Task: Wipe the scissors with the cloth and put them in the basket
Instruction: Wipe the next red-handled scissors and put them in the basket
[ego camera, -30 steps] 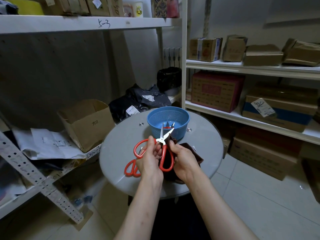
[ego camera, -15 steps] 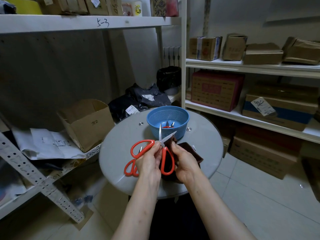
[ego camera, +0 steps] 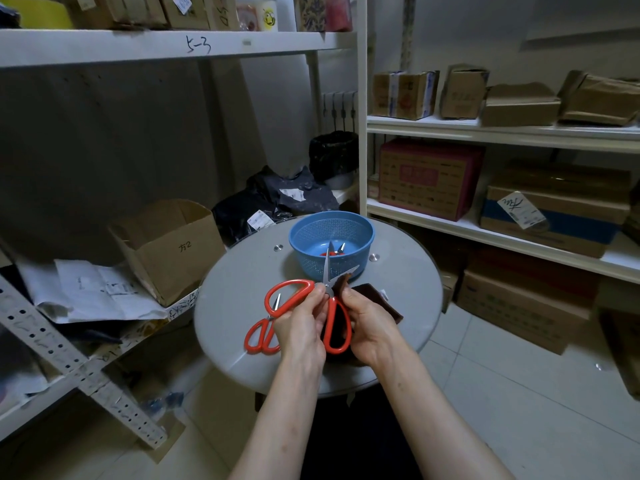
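My left hand (ego camera: 302, 323) grips red-handled scissors (ego camera: 291, 292) at the pivot, blades spread open and pointing up toward the blue basket (ego camera: 331, 244). My right hand (ego camera: 370, 322) holds a dark brown cloth (ego camera: 375, 299) against the right blade. A second pair of red scissors (ego camera: 262, 334) lies on the round grey table (ego camera: 235, 299), partly hidden under my left hand. Inside the basket lie more red-handled scissors (ego camera: 334, 250), only their tips showing.
The small table stands between white shelving units loaded with cardboard boxes (ego camera: 431, 178). An open cardboard box (ego camera: 169, 249) and papers sit on the low left shelf. Black bags (ego camera: 277, 199) lie behind the table. Tiled floor lies to the right.
The held scissors have opened wider, the left handle swinging out to the left. The right hand and cloth have slid up along the right blade.
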